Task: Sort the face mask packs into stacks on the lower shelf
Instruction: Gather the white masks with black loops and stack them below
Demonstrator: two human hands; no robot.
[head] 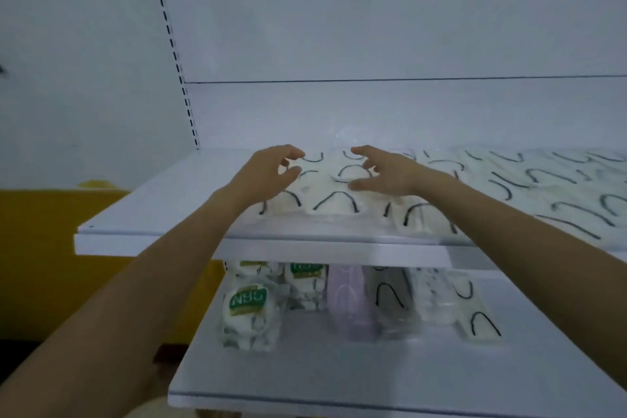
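Observation:
Several clear packs of white face masks with black ear loops [334, 193] lie spread over the upper shelf [163, 200]. My left hand [268, 176] and my right hand [383, 173] hover over the leftmost packs, fingers loosely curled and spread, holding nothing. On the lower shelf [305, 370] stand stacks: green-labelled packs [249, 312], a lilac pack [349, 302], a grey pack [390, 299] and white packs with black loops [475, 312].
A white back panel with a slotted upright [173, 44] rises behind the shelves. A yellow surface [44, 248] lies to the left, below the upper shelf. More mask packs [543, 187] cover the upper shelf to the right.

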